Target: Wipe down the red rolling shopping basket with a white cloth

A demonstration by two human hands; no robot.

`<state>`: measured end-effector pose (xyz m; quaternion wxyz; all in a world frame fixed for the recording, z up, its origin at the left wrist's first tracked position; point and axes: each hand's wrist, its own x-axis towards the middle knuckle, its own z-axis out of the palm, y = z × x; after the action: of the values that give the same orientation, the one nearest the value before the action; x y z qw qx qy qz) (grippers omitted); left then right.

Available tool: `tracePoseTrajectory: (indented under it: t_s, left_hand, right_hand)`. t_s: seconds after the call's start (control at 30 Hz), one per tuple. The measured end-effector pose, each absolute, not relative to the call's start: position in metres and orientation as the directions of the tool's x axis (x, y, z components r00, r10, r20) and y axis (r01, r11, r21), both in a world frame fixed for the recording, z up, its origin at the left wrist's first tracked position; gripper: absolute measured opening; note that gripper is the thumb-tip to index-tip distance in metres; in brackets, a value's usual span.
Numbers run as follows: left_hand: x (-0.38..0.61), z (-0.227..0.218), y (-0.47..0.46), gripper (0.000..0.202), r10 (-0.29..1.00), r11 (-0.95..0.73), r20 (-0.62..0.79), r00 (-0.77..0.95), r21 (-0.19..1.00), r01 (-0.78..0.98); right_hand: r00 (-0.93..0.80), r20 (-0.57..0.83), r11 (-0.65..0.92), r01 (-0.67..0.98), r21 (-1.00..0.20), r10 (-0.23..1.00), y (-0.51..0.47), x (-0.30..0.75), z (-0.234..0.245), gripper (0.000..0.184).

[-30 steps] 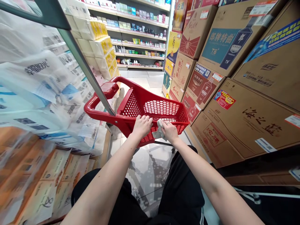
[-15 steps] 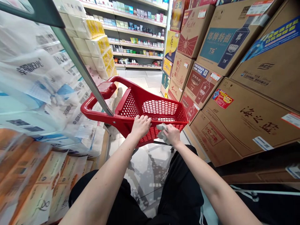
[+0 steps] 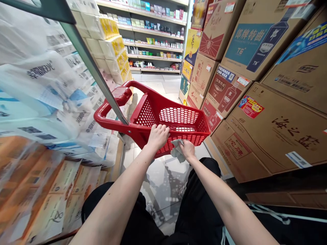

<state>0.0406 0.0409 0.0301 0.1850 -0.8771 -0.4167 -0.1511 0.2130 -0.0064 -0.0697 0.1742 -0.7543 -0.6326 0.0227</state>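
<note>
In front of me stands a red plastic shopping cart [image 3: 143,131] with perforated basket walls and a grey metal pole [image 3: 95,73] at its handle end. My left hand [image 3: 158,135] is closed over the near top rim of the basket, fingers curled to the inner side. In my right hand [image 3: 187,149] is a crumpled light grey cloth [image 3: 177,151], held against the outside of the near basket wall, just below the rim. The cloth hides part of the perforated wall, and the right fingertips are partly covered by it.
Stacked cardboard cartons [image 3: 283,131] line the right side. Wrapped tissue packs [image 3: 38,98] and orange-and-cream packages [image 3: 55,200] are piled on the left. Store shelves [image 3: 158,44] with small boxes and bottles stand beyond the tiled floor [image 3: 166,80].
My right hand and the cloth have shifted slightly lower along the basket's outer side, and more of the cloth hangs down. My left hand stays on the rim. The view has shifted a little.
</note>
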Motion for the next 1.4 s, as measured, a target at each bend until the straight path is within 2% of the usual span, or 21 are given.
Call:
tracePoseTrajectory:
  t_s: [0.13, 0.3, 0.57, 0.67, 0.8, 0.97, 1.2, 1.4]
  left_hand:
    - [0.043, 0.03, 0.042, 0.023, 0.684, -0.575, 0.414, 0.6, -0.2, 0.793]
    - [0.045, 0.032, 0.041, 0.021, 0.689, -0.577, 0.413, 0.596, -0.186, 0.796]
    - [0.046, 0.032, 0.041, 0.021, 0.696, -0.589, 0.405, 0.592, -0.15, 0.794]
    - [0.047, 0.033, 0.042, 0.021, 0.692, -0.593, 0.404, 0.598, -0.155, 0.79]
    - [0.048, 0.033, 0.043, 0.02, 0.679, -0.599, 0.403, 0.614, -0.179, 0.78]
    - [0.05, 0.032, 0.043, 0.02, 0.677, -0.597, 0.412, 0.609, -0.177, 0.783]
    - [0.049, 0.032, 0.045, 0.021, 0.677, -0.599, 0.417, 0.606, -0.166, 0.784]
    - [0.05, 0.033, 0.044, 0.021, 0.679, -0.593, 0.416, 0.605, -0.176, 0.786]
  right_hand:
    - [0.188, 0.23, -0.095, 0.927, -0.362, 0.955, 0.001, 0.204, -0.057, 0.032]
    - [0.36, 0.117, -0.28, 0.858, -0.431, 0.926, 0.012, 0.191, -0.054, 0.032]
    - [0.515, -0.043, -0.4, 0.61, -0.684, 0.856, 0.022, 0.189, -0.067, 0.036]
    - [0.529, -0.102, -0.446, 0.579, -0.682, 0.842, 0.031, 0.187, -0.066, 0.038]
    - [0.492, -0.134, -0.459, 0.631, -0.625, 0.86, 0.037, 0.192, -0.062, 0.039]
    - [0.424, -0.083, -0.389, 0.714, -0.583, 0.902, 0.027, 0.21, -0.067, 0.035]
    - [0.433, 0.068, -0.262, 0.656, -0.708, 0.899, 0.015, 0.239, -0.082, 0.038]
    - [0.571, 0.021, -0.381, 0.573, -0.726, 0.82, 0.022, 0.236, -0.08, 0.034]
